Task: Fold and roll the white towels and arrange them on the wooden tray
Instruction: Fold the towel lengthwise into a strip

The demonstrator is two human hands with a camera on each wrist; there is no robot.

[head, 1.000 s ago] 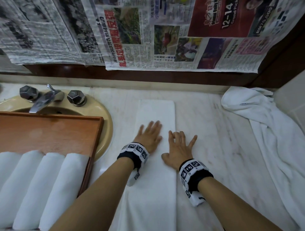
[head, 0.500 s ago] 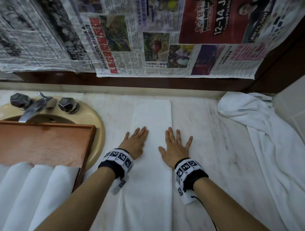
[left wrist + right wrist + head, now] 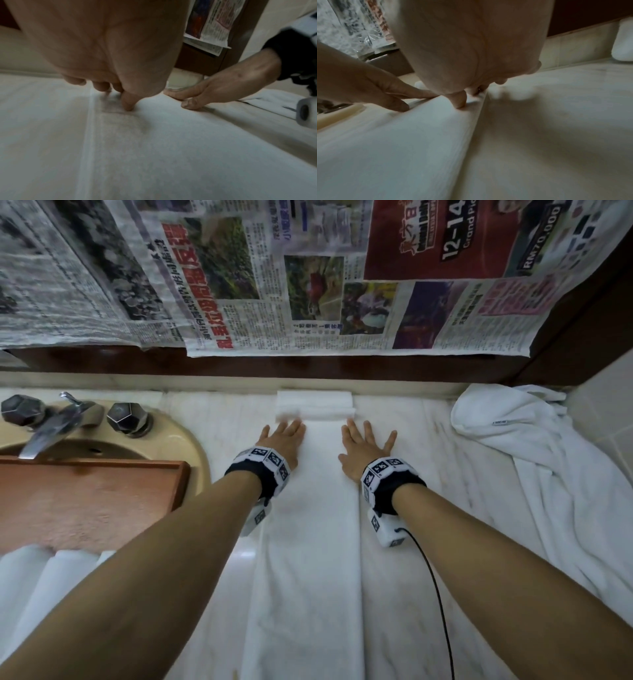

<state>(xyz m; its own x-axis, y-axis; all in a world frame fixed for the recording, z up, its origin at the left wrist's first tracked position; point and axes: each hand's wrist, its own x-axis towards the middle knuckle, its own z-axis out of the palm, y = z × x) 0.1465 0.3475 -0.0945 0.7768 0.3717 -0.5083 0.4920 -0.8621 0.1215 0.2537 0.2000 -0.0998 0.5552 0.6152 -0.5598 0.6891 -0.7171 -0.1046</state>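
Note:
A long white towel (image 3: 310, 559), folded into a narrow strip, lies on the marble counter and runs away from me to the back wall. Its far end (image 3: 315, 407) is bunched into a small blurred fold against the wall. My left hand (image 3: 284, 438) lies flat on the strip's left edge, fingers straight, just short of that fold. My right hand (image 3: 363, 445) lies flat on the right edge, fingers spread. The wrist views show the fingertips (image 3: 127, 106) (image 3: 458, 103) pressing the towel (image 3: 163, 148) (image 3: 399, 148). At the left is the wooden tray (image 3: 102, 491), holding rolled white towels (image 3: 58, 573).
A loose, crumpled white towel (image 3: 534, 474) covers the counter's right side up to the tiled corner. A beige sink (image 3: 186, 446) with a metal faucet (image 3: 51, 426) sits at the back left, partly under the tray. Newspaper (image 3: 274, 285) hangs on the back wall.
Both hands have slid along the strip away from me toward the wall. The strip's far end, flat before, is now bunched into a small fold.

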